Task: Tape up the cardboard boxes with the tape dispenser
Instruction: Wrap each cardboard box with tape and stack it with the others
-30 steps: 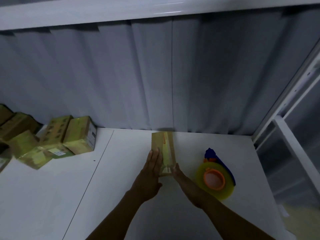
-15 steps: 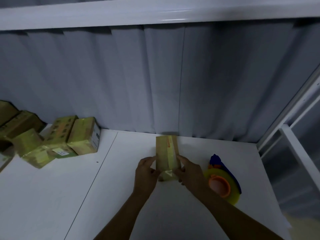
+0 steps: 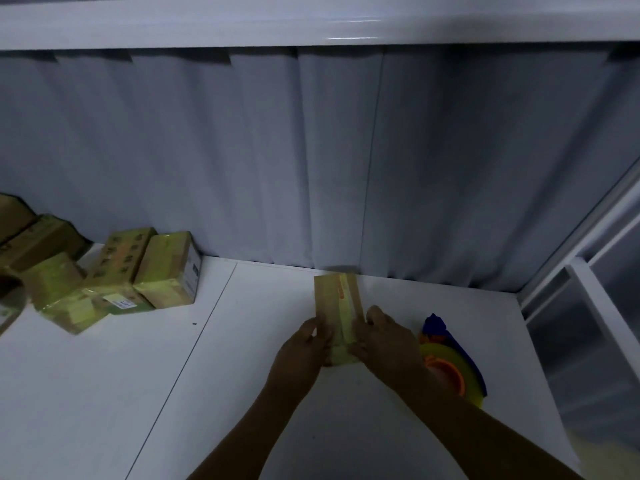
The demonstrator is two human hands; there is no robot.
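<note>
A narrow cardboard box (image 3: 334, 299) with a strip of yellowish tape along its top lies on the white table (image 3: 138, 393), its long axis pointing away from me. My left hand (image 3: 304, 348) grips its near left side and my right hand (image 3: 384, 337) grips its near right side, fingers curled over the edges. The tape dispenser (image 3: 450, 365), blue with an orange hub and a yellow tape roll, lies on the table just right of my right hand, partly hidden by my right forearm.
A pile of taped cardboard boxes (image 3: 114, 275) sits at the back left of the table. A grey curtain (image 3: 311, 161) hangs behind the table. A white metal frame (image 3: 588, 282) borders the right side.
My hands went from lying flat against the box's near end to gripping its two sides. The view shifted slightly, so the box and dispenser sit further right in the frame.
</note>
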